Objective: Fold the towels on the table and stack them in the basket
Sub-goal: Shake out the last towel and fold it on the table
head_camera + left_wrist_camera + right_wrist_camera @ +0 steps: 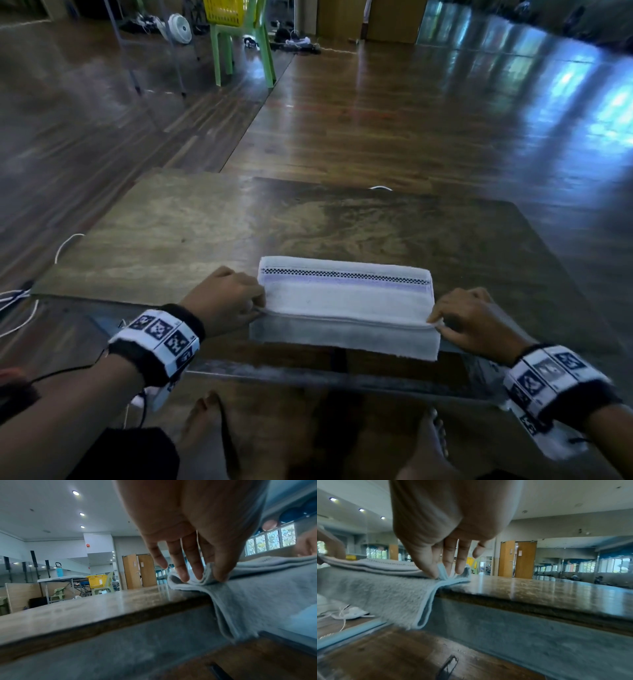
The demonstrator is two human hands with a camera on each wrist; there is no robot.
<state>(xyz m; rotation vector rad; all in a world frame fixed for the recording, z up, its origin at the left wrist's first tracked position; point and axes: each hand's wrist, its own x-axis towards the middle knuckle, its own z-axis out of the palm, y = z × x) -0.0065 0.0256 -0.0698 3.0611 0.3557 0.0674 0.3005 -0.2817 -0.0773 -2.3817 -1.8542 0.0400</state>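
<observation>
A white towel [346,301] with a checkered stripe lies folded at the near edge of the dark wooden table [205,222]. Part of it hangs over the edge. My left hand [253,306] pinches the towel's left end; in the left wrist view the left hand [211,573] has thumb and fingers closed on the layers of the towel [257,595]. My right hand [442,323] pinches the right end. In the right wrist view the right hand [440,572] nips the towel [376,591] at its corner. A yellow basket [224,12] sits on a green chair far behind.
The green chair [239,44] and a white fan [180,27] stand on the wooden floor far ahead. White cables [20,308] lie left of the table. My bare feet [212,438] are under the table edge. The yellow basket [97,582] shows in the left wrist view.
</observation>
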